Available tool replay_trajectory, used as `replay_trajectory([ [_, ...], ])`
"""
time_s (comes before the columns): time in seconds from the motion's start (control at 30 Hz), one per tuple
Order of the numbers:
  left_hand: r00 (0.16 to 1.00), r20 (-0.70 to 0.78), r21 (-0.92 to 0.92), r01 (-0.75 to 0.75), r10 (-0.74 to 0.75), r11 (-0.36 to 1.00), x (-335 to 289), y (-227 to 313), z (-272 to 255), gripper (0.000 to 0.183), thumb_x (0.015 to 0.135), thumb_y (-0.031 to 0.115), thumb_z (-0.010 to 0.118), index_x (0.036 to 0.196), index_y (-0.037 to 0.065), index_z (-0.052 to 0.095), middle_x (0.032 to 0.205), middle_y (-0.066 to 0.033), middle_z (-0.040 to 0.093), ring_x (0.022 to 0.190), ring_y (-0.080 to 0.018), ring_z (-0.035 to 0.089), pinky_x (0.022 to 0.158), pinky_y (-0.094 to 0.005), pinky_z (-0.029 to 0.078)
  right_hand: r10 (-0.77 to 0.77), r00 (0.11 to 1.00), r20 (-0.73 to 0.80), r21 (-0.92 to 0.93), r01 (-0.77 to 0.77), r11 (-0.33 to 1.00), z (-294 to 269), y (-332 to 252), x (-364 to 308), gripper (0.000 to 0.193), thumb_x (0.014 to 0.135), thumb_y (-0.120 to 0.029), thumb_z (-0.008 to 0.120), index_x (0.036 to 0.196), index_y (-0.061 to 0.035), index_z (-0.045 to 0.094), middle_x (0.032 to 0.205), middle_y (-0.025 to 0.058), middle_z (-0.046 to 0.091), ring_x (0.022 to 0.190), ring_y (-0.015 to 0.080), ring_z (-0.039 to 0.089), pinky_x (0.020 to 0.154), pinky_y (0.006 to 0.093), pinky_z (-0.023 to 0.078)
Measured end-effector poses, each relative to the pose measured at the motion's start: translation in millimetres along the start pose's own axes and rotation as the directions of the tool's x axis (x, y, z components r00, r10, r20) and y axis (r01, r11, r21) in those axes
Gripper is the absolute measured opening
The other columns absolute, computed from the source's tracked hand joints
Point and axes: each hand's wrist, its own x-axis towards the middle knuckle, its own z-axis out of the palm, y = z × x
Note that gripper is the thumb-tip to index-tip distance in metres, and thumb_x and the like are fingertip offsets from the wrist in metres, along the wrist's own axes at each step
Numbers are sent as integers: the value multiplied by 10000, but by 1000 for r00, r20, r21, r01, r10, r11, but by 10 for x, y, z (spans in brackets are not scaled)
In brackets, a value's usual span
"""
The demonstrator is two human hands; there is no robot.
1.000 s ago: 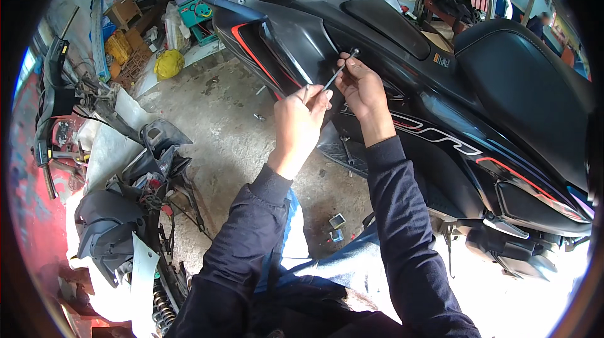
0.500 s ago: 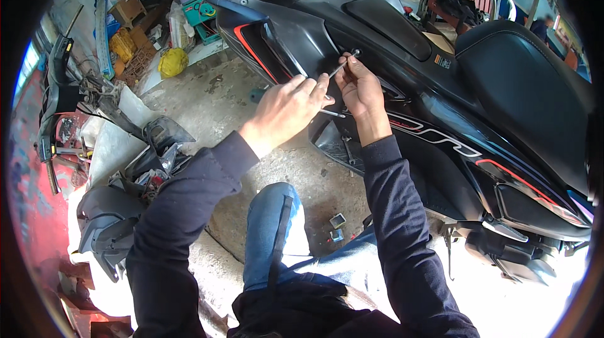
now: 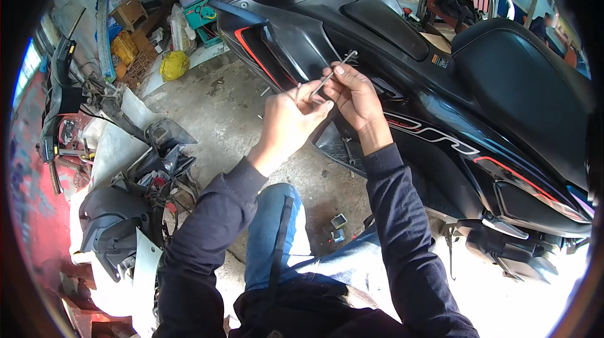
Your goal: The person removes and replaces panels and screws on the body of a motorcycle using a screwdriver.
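A slim metal T-handle wrench [image 3: 341,66] slants up and to the right from between my hands, a small rounded piece at its far tip. My left hand [image 3: 288,115] closes round its handle end, which is mostly hidden by the fingers. With thumb and fingertips, my right hand [image 3: 358,96] pinches the shaft higher up. The tip lies in front of the black side fairing of a motor scooter [image 3: 393,27]; whether it touches the panel I cannot tell. Red and white stripes run along the scooter's side below my right hand.
The scooter's seat [image 3: 522,64] is at the right. Two small boxes [image 3: 338,220] lie on the concrete floor by my knee. Dismantled black body parts [image 3: 113,218] and handlebars [image 3: 63,86] crowd the left. A yellow bag [image 3: 174,65] and coloured drawers [image 3: 198,1] stand farther back.
The wrench tip has come away from the bolt hole area and shows more of its shaft. My left hand has turned, its thumb now showing, and my right hand has slid down slightly.
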Motion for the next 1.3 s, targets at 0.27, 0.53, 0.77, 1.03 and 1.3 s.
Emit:
replay_trajectory([
  [0.27,989,100,79,-119,111,990,487,159,-104,267,824,141,698,1009,-47,656,863,-96,707,804,-130,671,722,-237,511,-334,942,-21,-315,311,897,-45,-790,-196,139,864,-21,588,997,18,595,965,140,647,884,229,656,775,294,562],
  [0.53,923,303,-210,305,-235,929,1116,57,72,236,810,153,690,920,-54,667,744,-80,672,499,-27,427,418,-175,297,-443,896,21,-245,434,867,-88,-623,-292,99,874,49,520,959,16,559,1039,197,631,1047,284,613,879,336,534],
  [0.77,920,198,-165,371,-338,914,1255,-162,328,196,785,113,707,866,-63,681,686,-70,649,489,-25,426,401,-190,278,-432,801,-415,-150,408,900,-114,-205,-344,158,880,41,511,1036,63,522,1085,206,616,961,273,651,829,313,559],
  [1.03,923,95,-174,385,-373,907,1222,-165,433,193,770,90,702,874,-71,680,755,-106,689,519,-45,469,418,-193,328,-306,771,-559,74,413,908,-136,-67,-216,195,890,55,469,1084,80,473,1082,219,601,952,296,648,815,313,569],
  [1.3,936,67,-157,351,-345,923,1225,-253,506,174,760,88,695,861,-54,689,748,-105,696,537,-59,507,429,-199,355,-289,777,-559,98,408,907,-201,-67,-231,205,893,49,463,1096,74,457,1096,227,592,958,306,645,823,318,569],
])
